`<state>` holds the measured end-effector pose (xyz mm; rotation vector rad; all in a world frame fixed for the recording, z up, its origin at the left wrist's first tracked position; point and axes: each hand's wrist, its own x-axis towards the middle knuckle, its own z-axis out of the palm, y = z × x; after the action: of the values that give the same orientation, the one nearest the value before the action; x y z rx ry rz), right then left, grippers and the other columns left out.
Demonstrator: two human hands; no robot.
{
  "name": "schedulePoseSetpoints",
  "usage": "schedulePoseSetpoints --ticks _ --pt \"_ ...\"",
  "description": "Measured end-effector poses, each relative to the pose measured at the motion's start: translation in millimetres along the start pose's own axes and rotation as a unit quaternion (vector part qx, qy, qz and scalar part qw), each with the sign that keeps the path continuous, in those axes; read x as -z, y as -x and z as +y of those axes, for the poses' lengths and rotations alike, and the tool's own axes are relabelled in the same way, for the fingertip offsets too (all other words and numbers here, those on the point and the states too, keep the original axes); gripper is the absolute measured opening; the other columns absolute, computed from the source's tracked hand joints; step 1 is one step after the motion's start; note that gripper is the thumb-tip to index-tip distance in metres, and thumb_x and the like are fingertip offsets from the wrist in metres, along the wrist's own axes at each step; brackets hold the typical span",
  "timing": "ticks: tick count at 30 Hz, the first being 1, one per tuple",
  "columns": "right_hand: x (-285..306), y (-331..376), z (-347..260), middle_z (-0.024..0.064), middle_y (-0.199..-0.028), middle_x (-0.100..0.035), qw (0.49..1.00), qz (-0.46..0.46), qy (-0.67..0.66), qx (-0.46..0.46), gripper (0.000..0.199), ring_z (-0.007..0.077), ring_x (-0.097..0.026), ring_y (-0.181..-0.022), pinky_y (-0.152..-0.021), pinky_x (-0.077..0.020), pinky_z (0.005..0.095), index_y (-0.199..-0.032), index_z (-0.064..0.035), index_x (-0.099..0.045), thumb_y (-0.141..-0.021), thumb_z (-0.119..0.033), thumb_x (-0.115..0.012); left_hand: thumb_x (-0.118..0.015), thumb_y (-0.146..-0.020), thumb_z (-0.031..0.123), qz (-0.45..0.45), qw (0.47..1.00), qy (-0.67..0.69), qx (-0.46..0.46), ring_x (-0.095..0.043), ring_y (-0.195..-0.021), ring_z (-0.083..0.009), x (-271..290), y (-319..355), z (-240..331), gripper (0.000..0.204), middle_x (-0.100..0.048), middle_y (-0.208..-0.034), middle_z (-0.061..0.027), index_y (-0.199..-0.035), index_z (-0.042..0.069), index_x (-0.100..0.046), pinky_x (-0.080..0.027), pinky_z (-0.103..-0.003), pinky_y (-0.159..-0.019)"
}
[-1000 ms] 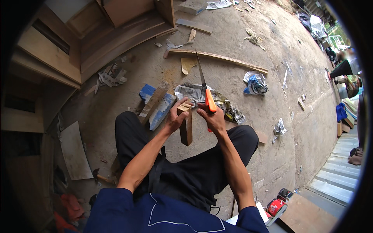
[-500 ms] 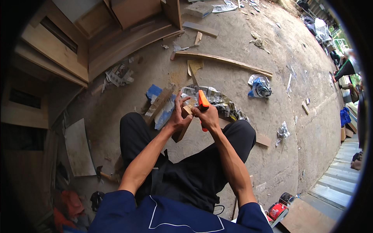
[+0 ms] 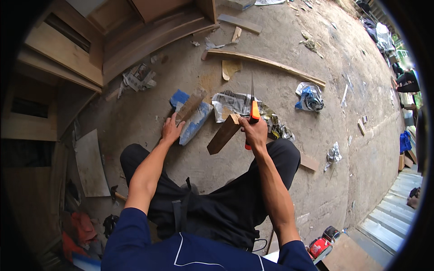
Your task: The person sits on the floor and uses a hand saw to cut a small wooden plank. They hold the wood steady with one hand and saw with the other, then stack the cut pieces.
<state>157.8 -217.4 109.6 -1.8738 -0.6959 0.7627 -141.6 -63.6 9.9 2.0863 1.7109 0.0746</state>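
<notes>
My right hand (image 3: 256, 134) is closed round the orange handle (image 3: 255, 110) of a handsaw, its thin blade (image 3: 252, 86) pointing away from me. The same hand pinches the far end of a brown wooden block (image 3: 223, 136), which tilts down toward my left. My left hand (image 3: 171, 130) has its fingers and thumb about the near end of a rough wooden piece (image 3: 192, 105). That piece lies along a worn block with blue paint (image 3: 197, 125) on the ground. Part of the left hand's grip is hidden.
Crumpled newspaper (image 3: 235, 100) lies beyond the blocks. A long wooden strip (image 3: 271, 65) crosses the ground farther off, near a sandpaper-like tan sheet (image 3: 230, 68). Wooden cabinets (image 3: 153, 34) stand at left; a hammer (image 3: 118, 194) lies by my left leg. People are far right.
My left hand has left the wooden block and moved left to the rough piece on the blue block. My right hand, keeping saw and block, has shifted slightly right.
</notes>
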Motion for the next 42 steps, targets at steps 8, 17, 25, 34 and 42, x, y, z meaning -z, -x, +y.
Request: schedulePoseSetpoints --ticks 8,17,25,34,42 --pt "2.1 6.5 -8.3 0.0074 -0.067 -0.065 0.999 -0.016 -0.041 -0.026 0.026 0.0147 -0.063 -0.058 -0.057 -0.0504 0.0298 -0.078 0.0001 -0.062 -0.080 -0.024 -0.071 -0.059 -0.089 0.038 0.048 0.995 -0.063 -0.054 -0.053 -0.107 -0.0350 20.7 -17.5 -45.2 0.063 -0.054 -0.113 -0.0161 -0.144 0.015 -0.036 -0.046 -0.045 -0.087" --pt "-0.3 25.2 -14.2 0.0089 -0.081 -0.067 0.989 -0.042 -0.126 -0.061 0.022 0.0122 -0.062 -0.065 -0.055 -0.0509 0.0266 -0.078 -0.0015 -0.055 -0.082 -0.017 -0.071 -0.060 -0.089 0.029 0.008 0.987 -0.137 -0.079 -0.050 -0.110 -0.0336 20.2 -40.5 -86.5 0.067 -0.052 -0.115 -0.0152 -0.146 0.014 -0.030 -0.041 -0.047 -0.094" --pt "-10.3 21.8 -14.8 0.0135 -0.101 -0.068 0.986 -0.042 -0.154 -0.049 0.021 0.0101 -0.059 -0.067 -0.057 -0.0475 0.0262 -0.074 -0.0022 -0.054 -0.081 -0.013 -0.070 -0.064 -0.085 0.044 0.153 0.980 0.009 -0.125 -0.053 -0.116 -0.0301 0.5 -19.5 -2.7 0.061 -0.056 -0.125 -0.0159 -0.127 0.002 -0.052 -0.040 -0.044 -0.099" --pt "-24.1 10.6 -24.2 0.0069 -0.075 -0.065 0.985 -0.059 -0.140 -0.081 0.026 0.0136 -0.064 -0.061 -0.050 -0.0476 0.0270 -0.078 -0.0026 -0.053 -0.083 -0.020 -0.071 -0.074 -0.069 0.035 0.015 0.936 0.239 -0.259 -0.061 -0.092 -0.0356 13.9 70.9 128.7 0.069 -0.053 -0.108 -0.0139 -0.129 0.011 -0.050 -0.052 -0.043 -0.078" --pt "0.8 10.4 -31.7 0.0063 -0.083 -0.068 0.982 -0.086 -0.137 -0.094 0.046 0.0101 -0.063 -0.065 -0.056 -0.0472 0.0243 -0.100 -0.0010 -0.062 -0.091 -0.046 -0.061 -0.065 -0.070 0.033 -0.015 0.972 0.068 -0.225 -0.057 -0.100 -0.0421 29.4 24.5 110.4 0.068 -0.053 -0.110 -0.0212 -0.125 0.003 -0.039 -0.049 -0.049 -0.085"
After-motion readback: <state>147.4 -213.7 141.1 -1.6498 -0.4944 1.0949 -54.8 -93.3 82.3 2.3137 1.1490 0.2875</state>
